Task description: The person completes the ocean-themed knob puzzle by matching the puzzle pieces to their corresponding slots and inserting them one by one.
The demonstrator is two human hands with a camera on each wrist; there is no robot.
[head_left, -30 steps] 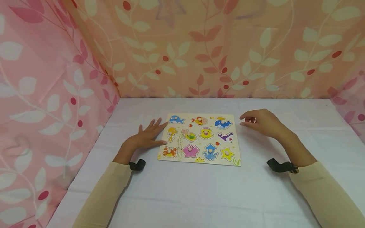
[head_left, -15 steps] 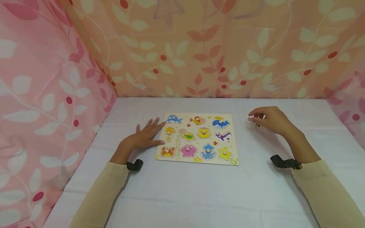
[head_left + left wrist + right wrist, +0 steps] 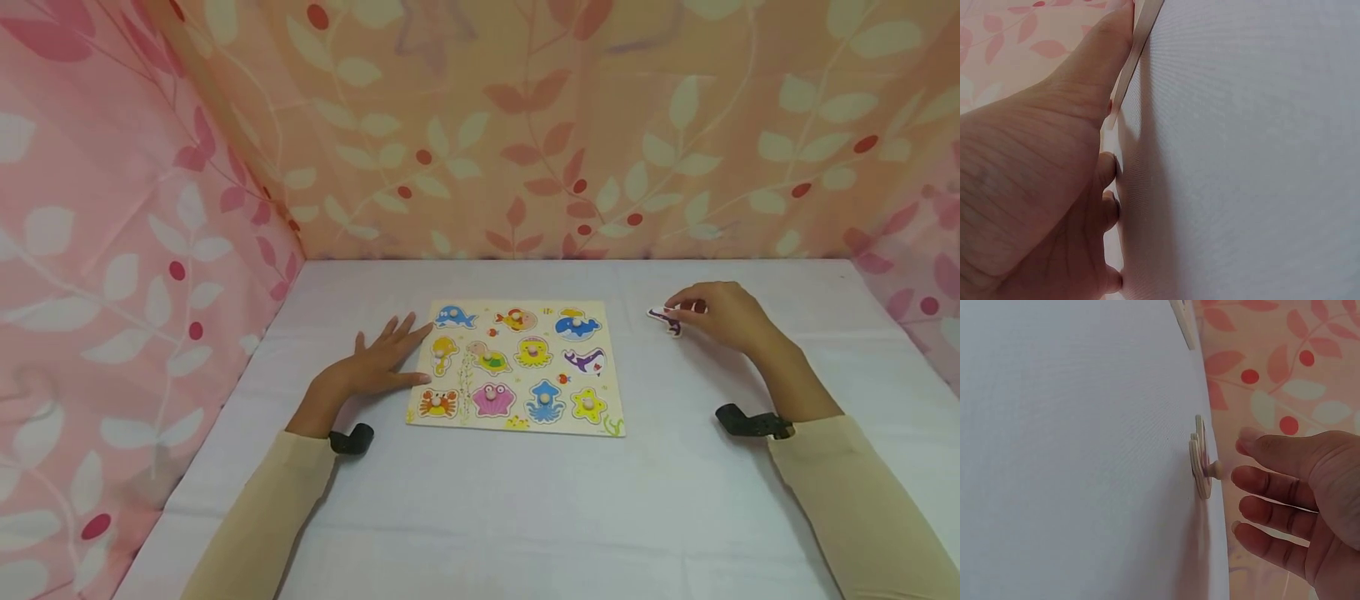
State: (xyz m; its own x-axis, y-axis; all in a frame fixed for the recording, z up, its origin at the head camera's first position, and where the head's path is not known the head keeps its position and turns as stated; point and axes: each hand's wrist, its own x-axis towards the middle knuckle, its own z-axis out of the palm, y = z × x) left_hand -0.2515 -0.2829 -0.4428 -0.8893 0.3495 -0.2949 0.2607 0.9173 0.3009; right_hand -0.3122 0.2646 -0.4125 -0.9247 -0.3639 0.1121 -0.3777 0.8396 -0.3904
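On the white table lies a wooden peg puzzle board (image 3: 525, 329) with sea-animal pieces in it, most with round knobs. My left hand (image 3: 375, 364) rests beside its left edge, fingers spread, with the index finger and thumb touching that edge. Right of the board, a purple whale puzzle piece (image 3: 663, 317) lies on the cloth, partly covered by my right hand (image 3: 723, 315). In the right wrist view its wooden knob (image 3: 1215, 469) points up from the table, just apart from my loosely bent fingers (image 3: 1266, 481). A purple whale picture without a knob (image 3: 583, 361) shows in the board.
White cloth (image 3: 480, 508) covers the table in front of the board. A patterned curtain (image 3: 525, 125) stands behind the table, and a pink one (image 3: 97, 250) along the left side. Dark wrist cameras (image 3: 750, 421) are strapped near the cuffs.
My right hand has moved right, away from the board, and let go of the purple whale piece, which now shows on the table. The left hand stays at the board's edge.
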